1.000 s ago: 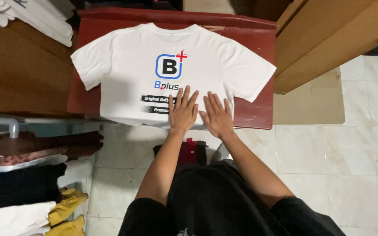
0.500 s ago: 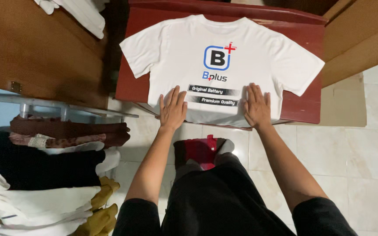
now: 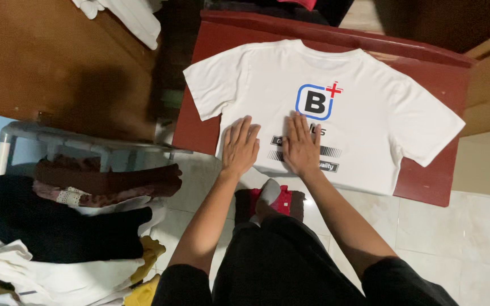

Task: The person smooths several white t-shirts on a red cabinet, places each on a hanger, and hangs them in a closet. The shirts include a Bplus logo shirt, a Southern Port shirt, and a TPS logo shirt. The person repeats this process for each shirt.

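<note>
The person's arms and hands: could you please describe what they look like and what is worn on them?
Both arms are bare from the short black sleeves down to the fingers. The left hand and right hand wear no gloves, and no rings, watch or bracelets can be seen. The sleeves belong to a black top, plain as far as the view shows.

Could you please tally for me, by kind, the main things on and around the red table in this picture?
White T-shirt spread flat on the red table: 1
Red table: 1
Hands pressed flat on the shirt, left hand and right hand: 2
Heap of mixed clothes at the left: 1
Total: 5
</note>
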